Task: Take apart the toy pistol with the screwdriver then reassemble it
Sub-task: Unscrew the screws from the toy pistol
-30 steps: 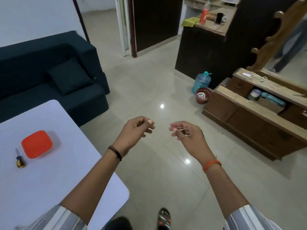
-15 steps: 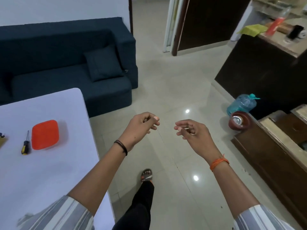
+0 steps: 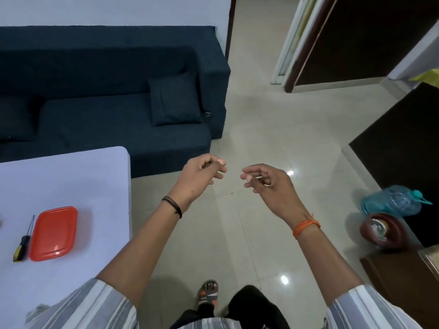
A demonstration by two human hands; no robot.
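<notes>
Both hands hang in mid-frame over the tiled floor [image 3: 273,129], near each other but apart. The left hand [image 3: 198,178] and right hand [image 3: 268,184] each have fingers loosely curled, holding nothing. At lower left, on the white bench [image 3: 71,176], the screwdriver [image 3: 23,241] lies just beside an orange lid [image 3: 54,233]. The toy pistol cannot be made out. A dark blue sofa [image 3: 107,91] fills the upper left.

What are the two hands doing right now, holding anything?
Left hand: loosely curled in the air above the floor, holding nothing.
Right hand: loosely curled in the air, holding nothing visible.
</notes>
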